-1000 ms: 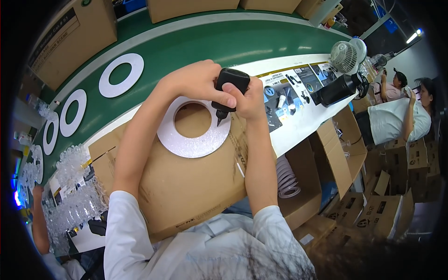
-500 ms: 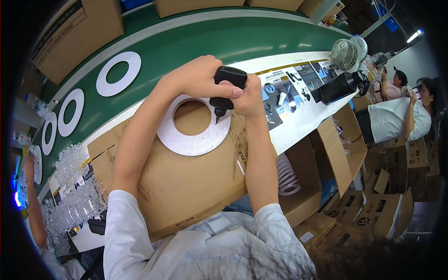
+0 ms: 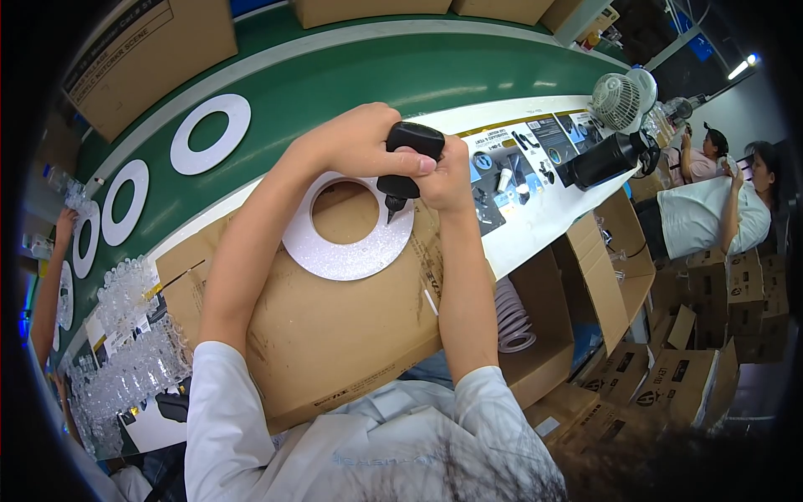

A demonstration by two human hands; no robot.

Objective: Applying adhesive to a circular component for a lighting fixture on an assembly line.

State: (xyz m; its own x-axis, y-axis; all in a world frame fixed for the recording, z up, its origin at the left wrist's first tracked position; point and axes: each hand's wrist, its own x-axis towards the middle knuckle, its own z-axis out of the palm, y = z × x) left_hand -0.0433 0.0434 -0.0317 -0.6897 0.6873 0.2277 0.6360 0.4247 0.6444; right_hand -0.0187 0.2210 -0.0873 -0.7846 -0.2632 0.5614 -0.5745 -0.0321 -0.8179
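Both my hands are closed round a black hand tool [image 3: 411, 151] with a tapered, pointed tip; its exact kind is unclear. My left hand [image 3: 358, 138] reaches over from the left, its thumb across the tool's body. My right hand [image 3: 449, 174] grips it from the right side. The tip points down at the right part of a white, speckled flat ring [image 3: 339, 255], touching it or just above. Under the ring lies a closed cardboard box [image 3: 335, 335], and the box shows through the ring's hole. My fingers on the tool's far side are hidden.
Beyond is a green conveyor belt [image 3: 335, 79] carrying several white rings [image 3: 211, 134]. Clear plastic parts [image 3: 134, 368] are piled at left, beside a co-worker's arm [image 3: 52, 293]. At right are a black cylinder [image 3: 604, 161], a fan [image 3: 617, 100] and an open carton [image 3: 535, 360] holding stacked rings.
The rings on the belt have shifted slightly left. At far left the co-worker's hand has moved up to a ring on the belt. My hands and the tool have barely moved.
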